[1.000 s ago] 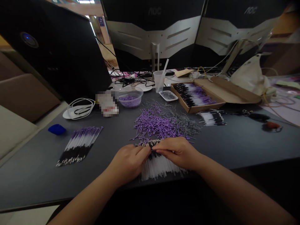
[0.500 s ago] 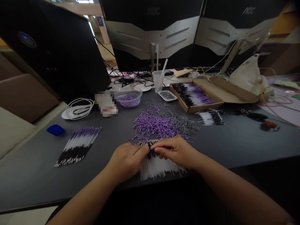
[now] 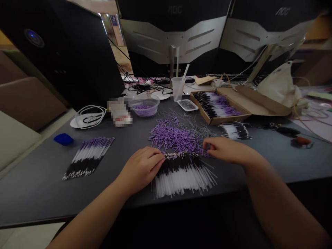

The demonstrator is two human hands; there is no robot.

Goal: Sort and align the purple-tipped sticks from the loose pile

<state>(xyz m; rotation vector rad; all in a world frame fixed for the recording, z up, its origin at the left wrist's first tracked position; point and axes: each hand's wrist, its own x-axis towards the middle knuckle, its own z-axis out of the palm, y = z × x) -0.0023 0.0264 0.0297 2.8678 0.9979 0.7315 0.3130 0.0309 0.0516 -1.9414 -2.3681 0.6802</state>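
A row of thin sticks (image 3: pixel 178 178), white below and black above with pale tips, lies at the table's front edge. At the row's upper left corner is my left hand (image 3: pixel 144 169), thumb and fingers closed together; what they pinch is too small to make out. My right hand (image 3: pixel 225 148) hovers at the right side of a heap of small purple pins (image 3: pixel 173 135), its fingers curled in. Anything between those fingertips is hidden. Thin grey pins (image 3: pixel 204 128) lie scattered behind the heap, partly covered by my right hand.
Purple-ended sticks (image 3: pixel 89 157) lie at left beside a blue object (image 3: pixel 63 139). Behind stand a clear bowl (image 3: pixel 145 108), a white tray (image 3: pixel 187 105), a plastic cup (image 3: pixel 177 89) and an open cardboard box (image 3: pixel 220 120). More sticks (image 3: pixel 236 131) lie before the box.
My right hand has moved right and away from my left hand, to the side of the purple heap, uncovering the row of sticks. My left hand stays at the row's left end.
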